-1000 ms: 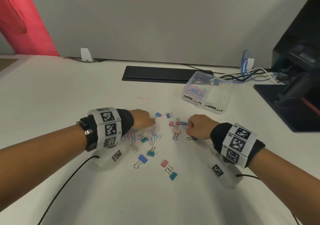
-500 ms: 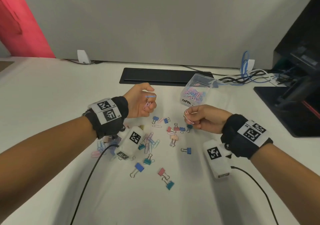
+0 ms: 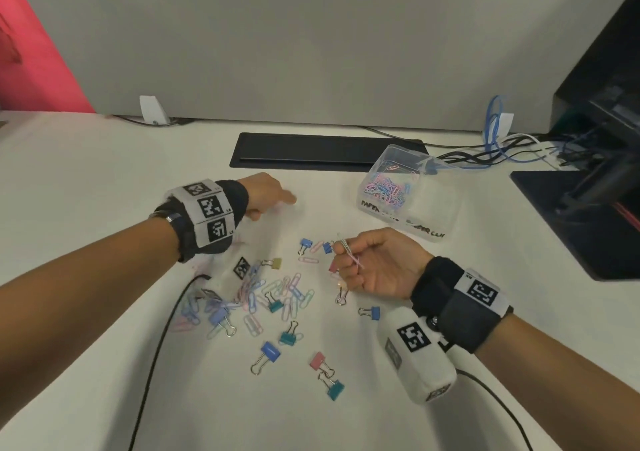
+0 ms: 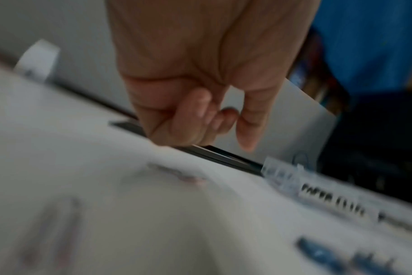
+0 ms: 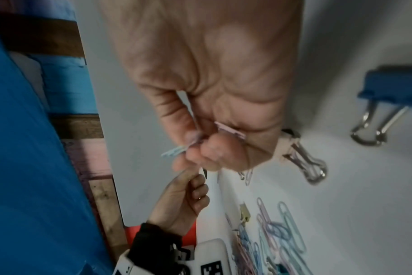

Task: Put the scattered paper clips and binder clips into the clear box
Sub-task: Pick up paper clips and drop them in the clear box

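Pastel paper clips (image 3: 277,294) in pink, blue and mint are piled up in a loose heap in the middle of the white worktop (image 3: 86,180), with binder clips (image 3: 270,352) in blue, teal, pink and one olive-ish one scattered around and among them. The clear box (image 3: 433,201) sits further back and to the right, just in front of a black slot cover (image 3: 311,150), with a bunch of paper clips already in one compartment and handwritten "PAPER CLIPS" lettering on its front wall.

The right hand (image 3: 377,267) is raised a bit above the clips near the box, palm turned up-ish, with its fingers curled and pinching a few paper clips; the right wrist view shows a pink one (image 5: 231,131) and a light blue one (image 5: 174,150) sticking out either side of the fingertips. A blue binder clip (image 3: 372,312) lies on the worktop just beside that wrist.

The left hand (image 3: 266,194) is out over the worktop, left of the box and well apart from it. In the left wrist view its fingers (image 4: 200,111) are curled in toward the palm with the thumb pointing down, but the shot is pretty blurry, so I can't tell if it's actually holding anything.

Cables (image 3: 502,152) run along the back edge behind the box.
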{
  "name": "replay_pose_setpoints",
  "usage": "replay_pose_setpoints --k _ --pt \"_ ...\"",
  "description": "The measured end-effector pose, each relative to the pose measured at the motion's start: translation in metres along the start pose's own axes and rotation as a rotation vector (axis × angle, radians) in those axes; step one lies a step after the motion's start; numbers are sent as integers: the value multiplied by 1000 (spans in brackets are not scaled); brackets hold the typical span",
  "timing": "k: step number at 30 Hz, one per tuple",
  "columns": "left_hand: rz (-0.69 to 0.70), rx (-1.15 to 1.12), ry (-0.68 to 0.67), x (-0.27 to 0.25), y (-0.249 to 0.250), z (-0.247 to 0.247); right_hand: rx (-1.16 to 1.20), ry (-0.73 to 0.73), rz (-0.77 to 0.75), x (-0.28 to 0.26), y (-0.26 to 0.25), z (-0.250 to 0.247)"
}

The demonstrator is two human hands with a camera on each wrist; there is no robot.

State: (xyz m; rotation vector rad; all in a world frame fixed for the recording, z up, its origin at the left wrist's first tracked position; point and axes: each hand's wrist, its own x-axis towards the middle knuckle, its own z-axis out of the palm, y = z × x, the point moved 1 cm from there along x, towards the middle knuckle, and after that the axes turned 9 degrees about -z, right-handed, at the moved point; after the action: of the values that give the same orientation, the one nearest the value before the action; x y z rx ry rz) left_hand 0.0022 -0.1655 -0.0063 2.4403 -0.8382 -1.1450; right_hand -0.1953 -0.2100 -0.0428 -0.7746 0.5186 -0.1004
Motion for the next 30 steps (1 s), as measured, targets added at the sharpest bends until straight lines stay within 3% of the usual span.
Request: replay_pose_setpoints --k 2,4,16,20,25,27,30 --pt "26 361 125 -2 -1 -1 2 9 30 1 0 -2" --pt "0 494 159 -1 -4 -1 0 18 43 1 -3 -3" --pt "24 658 114 4 -7 11 -375 277 -152 -14 -39 -11" --pt "4 420 92 2 -8 10 -816 397 -131 -19 -42 -11" --pt "-53 -520 -251 -1 -8 11 -1450 320 -101 -17 -24 -3" --pt "-54 -658 -347 -3 -7 14 -1554 293 -133 -14 -14 0" --pt "-13 -660 -420 -7 -2 20 -1638 317 -121 -6 -6 5"
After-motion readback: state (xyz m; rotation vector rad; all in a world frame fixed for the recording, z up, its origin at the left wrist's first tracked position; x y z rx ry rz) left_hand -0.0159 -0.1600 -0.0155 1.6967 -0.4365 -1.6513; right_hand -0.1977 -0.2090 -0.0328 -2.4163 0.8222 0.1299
